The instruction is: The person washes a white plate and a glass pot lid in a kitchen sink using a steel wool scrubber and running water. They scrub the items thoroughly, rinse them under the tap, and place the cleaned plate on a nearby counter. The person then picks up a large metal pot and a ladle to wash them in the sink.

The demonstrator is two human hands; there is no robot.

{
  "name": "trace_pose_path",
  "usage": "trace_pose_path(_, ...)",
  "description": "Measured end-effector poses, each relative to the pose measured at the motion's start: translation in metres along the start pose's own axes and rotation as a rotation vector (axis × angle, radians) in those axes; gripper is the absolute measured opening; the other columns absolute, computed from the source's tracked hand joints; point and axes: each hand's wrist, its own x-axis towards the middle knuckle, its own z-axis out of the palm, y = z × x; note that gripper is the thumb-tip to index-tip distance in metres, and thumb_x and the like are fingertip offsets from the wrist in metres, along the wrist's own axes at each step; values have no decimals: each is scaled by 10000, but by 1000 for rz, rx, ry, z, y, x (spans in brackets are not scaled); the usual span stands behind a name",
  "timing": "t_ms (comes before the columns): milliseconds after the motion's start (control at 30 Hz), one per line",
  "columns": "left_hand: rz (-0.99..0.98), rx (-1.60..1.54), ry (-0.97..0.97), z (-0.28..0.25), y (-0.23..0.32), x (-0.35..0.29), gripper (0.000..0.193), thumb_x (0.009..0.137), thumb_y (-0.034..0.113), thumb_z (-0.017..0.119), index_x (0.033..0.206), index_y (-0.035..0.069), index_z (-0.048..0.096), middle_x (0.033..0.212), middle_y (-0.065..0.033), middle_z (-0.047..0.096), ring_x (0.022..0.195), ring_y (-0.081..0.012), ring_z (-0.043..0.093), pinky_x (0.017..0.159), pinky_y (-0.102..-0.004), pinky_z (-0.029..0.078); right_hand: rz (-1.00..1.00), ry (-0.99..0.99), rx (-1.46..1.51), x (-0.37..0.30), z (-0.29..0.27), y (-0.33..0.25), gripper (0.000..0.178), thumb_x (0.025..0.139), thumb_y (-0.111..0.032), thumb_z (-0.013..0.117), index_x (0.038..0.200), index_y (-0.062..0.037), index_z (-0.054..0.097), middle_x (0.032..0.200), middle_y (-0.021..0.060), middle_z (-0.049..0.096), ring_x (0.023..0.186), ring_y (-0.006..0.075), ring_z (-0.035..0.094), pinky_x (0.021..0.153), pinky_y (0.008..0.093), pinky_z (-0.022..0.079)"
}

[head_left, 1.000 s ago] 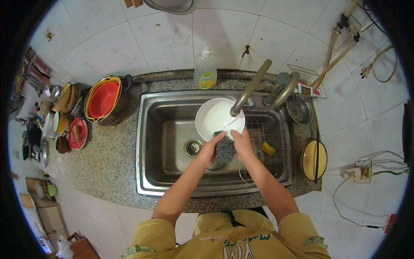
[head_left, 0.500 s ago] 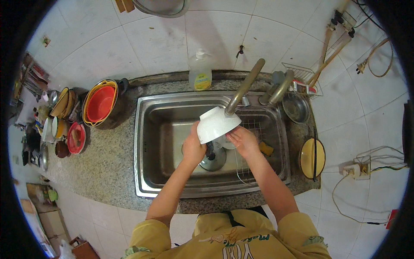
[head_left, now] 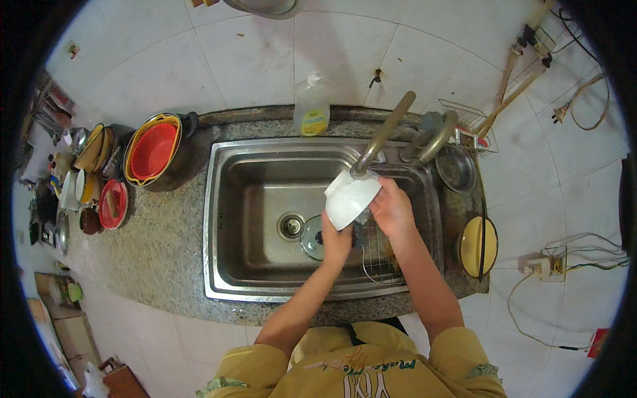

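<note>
A white bowl (head_left: 355, 202) is tilted on its side right below the mouth of the metal faucet (head_left: 385, 136), over the right half of the sink. My left hand (head_left: 336, 243) is closed on its lower edge, with some fingers hidden behind it. The right edge is gripped by my right hand (head_left: 393, 207). Beneath my hands a glass pot lid (head_left: 312, 239) with a dark knob lies on the sink bottom, partly covered by my left hand. A wire rack (head_left: 373, 263) stands beside it, under my right forearm.
The steel sink (head_left: 211, 222) has a drain (head_left: 291, 227) left of the lid. Behind it stands a clear soap bottle (head_left: 312, 106). A pot with a red basin (head_left: 154, 154) sits on the left counter. A metal bowl (head_left: 456, 169) and a yellow dish (head_left: 472, 247) are at right.
Both hands have shifted right with the bowl, which is now turned more steeply under the faucet. My right hand has moved up to the bowl's right edge. The drain has come into view.
</note>
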Motion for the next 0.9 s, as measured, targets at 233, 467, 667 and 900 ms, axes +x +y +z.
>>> trace_pose_path(233,253,264,-514,8,3,-57,322,725,108,639,1002,6,510,1076,-177,505,967,-283,509,833,-337,395,72,-141,131,6,2,2,304,852,-218,489,1076,-14,467,1072,76,529,1012,203,486,885,341,365)
trace_pose_path(467,552,266,-212,-33,104,-13,208,792,43,508,995,19,549,1070,-171,509,1084,-307,456,903,-366,354,-65,-156,-5,12,5,23,304,908,-254,386,1096,-28,464,1032,66,536,943,183,509,827,319,388)
trace_pose_path(667,790,782,-154,-27,115,43,310,821,146,466,1100,13,492,1117,-181,489,1140,-367,377,973,-466,234,-340,91,-302,2,12,40,332,907,-306,396,978,-6,520,865,32,556,776,106,503,696,258,405)
trace_pose_path(900,409,513,-71,-23,106,60,355,821,167,431,1087,-65,467,1044,-279,500,1059,-407,421,903,-449,315,-514,40,-694,-13,16,25,338,905,-288,395,937,19,533,794,64,556,728,130,495,689,272,406)
